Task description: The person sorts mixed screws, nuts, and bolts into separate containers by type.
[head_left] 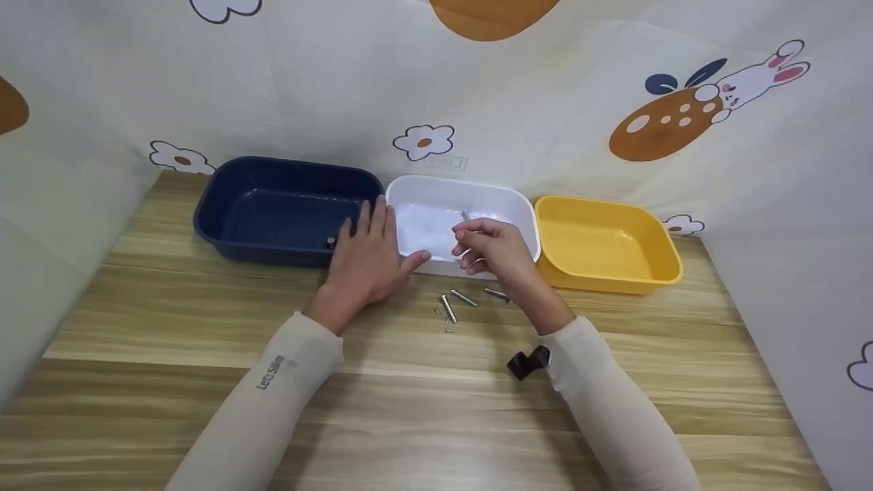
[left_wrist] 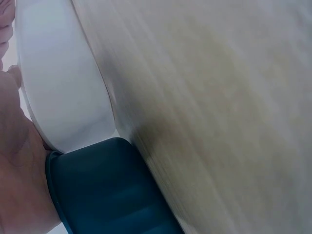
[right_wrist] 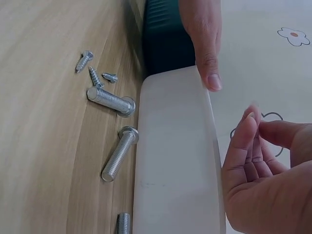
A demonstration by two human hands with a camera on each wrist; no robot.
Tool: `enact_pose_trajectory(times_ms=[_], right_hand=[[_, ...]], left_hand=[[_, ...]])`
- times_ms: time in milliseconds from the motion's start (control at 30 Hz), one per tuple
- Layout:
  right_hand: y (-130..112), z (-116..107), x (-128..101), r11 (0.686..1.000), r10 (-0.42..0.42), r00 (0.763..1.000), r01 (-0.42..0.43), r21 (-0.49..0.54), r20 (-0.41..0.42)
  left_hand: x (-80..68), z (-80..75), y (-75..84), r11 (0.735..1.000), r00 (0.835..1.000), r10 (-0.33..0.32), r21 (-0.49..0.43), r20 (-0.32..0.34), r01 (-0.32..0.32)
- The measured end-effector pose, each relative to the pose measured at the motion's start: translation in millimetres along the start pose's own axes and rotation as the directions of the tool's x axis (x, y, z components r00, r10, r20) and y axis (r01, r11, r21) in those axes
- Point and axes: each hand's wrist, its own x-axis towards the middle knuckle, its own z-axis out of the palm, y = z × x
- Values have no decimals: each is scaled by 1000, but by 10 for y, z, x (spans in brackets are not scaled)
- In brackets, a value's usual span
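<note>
My left hand (head_left: 368, 256) lies with straight fingers across the adjoining rims of a navy bin (head_left: 290, 252) and a white bin (head_left: 470, 183), its thumb over the white rim. Over the white bin's front, my right hand (head_left: 494, 249) has curled fingers, thumb and index tips together; I cannot tell whether something small is between them. Just beyond those fingers, a silver bolt (head_left: 466, 215) shows against the white interior. On the table in front lie several silver bolts (right_wrist: 117, 153) and small screws (right_wrist: 84, 61). A small dark metal piece (head_left: 331, 242) shows beside my left fingers in the navy bin.
A yellow bin (head_left: 614, 273) stands right of the white one, all in a row along the patterned backdrop (head_left: 327, 88). The wood-grain table (head_left: 423, 423) stretches in front. A black device (head_left: 528, 363) sits at my right wrist, over the table.
</note>
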Motion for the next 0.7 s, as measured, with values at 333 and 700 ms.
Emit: enact_pose_trajectory(times_ms=[333, 700], right_hand=[[74, -62, -203, 998, 51, 998, -50, -33, 43], [202, -212, -350, 994, 73, 996, -68, -84, 48]], left_hand=[[-32, 20, -12, 1000, 1000, 4, -1, -2, -4], [-4, 8, 10, 1000, 1000, 5, -4, -10, -5]])
